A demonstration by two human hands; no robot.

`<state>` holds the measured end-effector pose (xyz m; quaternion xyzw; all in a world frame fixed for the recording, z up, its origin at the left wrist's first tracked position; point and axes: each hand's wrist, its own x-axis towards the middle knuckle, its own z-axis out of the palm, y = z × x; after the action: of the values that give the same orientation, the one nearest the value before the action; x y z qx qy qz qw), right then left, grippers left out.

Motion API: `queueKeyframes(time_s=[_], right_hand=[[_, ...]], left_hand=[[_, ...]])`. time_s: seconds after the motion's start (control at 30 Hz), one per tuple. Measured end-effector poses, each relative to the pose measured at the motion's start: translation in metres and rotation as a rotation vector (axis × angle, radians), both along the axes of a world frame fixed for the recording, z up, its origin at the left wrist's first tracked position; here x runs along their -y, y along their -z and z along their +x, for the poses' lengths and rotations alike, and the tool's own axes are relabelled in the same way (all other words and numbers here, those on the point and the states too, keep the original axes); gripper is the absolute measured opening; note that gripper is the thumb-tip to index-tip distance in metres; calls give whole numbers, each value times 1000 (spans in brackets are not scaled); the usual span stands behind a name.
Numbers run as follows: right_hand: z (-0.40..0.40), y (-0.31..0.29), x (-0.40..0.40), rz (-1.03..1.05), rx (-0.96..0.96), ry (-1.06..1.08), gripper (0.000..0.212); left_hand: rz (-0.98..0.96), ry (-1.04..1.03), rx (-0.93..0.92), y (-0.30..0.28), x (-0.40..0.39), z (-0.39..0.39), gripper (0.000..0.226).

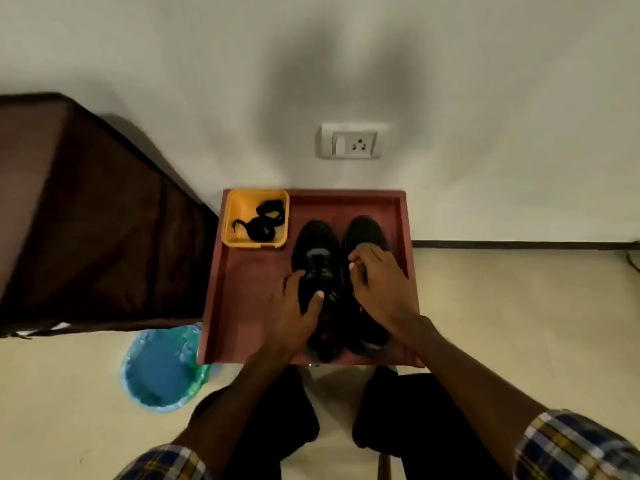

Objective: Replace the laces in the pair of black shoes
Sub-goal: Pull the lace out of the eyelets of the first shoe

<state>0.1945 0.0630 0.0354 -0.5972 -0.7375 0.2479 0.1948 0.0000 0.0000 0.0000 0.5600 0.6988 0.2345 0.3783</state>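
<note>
Black shoes [341, 271] | left hand [294, 317] grips left shoe | right hand [381, 282] pinches lace

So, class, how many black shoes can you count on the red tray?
2. The left shoe lies under the left hand; the right shoe sits beside it, under the right hand.

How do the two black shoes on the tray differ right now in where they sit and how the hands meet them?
The left shoe sits nearer the yellow bin; the right shoe sits nearer the tray's right wall. The left hand grips the left shoe from its side, thumb across the top; the right hand has curled fingers at the right shoe's lace area. Both are black, toes toward the wall.
</note>
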Motion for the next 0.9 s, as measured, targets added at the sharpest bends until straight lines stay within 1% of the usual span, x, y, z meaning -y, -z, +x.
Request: queueKeyframes(time_s=[0.13,0.23,0.33,0.47,0.57,0.63,0.7,0.77,0.87,0.9], right_hand=[[1,50,3,37,26,8,19],[1,76,4,149,11,9,23],[1,83,0,191,-81,48,17],[0,76,5,222,-96,47,8],[3,65,9,146,-224,114,6],[7,59,15,59,-373,158,10],[12,56,21,-19,-532,188,14],[17,56,29,-41,-636,199,17],[20,56,36,-65,-691,166,21],[19,56,39,-68,-682,146,23]], left_hand=[[119,10,-24,37,6,-6,69],[247,21,17,53,12,-7,66],[285,-19,37,64,12,-10,63],[297,-64,87,63,19,-6,62],[244,-100,127,59,17,-6,66],[215,-119,134,52,20,-6,70],[207,-110,91,49,26,-5,73],[188,-98,49,45,37,-1,75],[110,-50,103,37,48,10,101],[105,-20,109,38,50,12,108]])
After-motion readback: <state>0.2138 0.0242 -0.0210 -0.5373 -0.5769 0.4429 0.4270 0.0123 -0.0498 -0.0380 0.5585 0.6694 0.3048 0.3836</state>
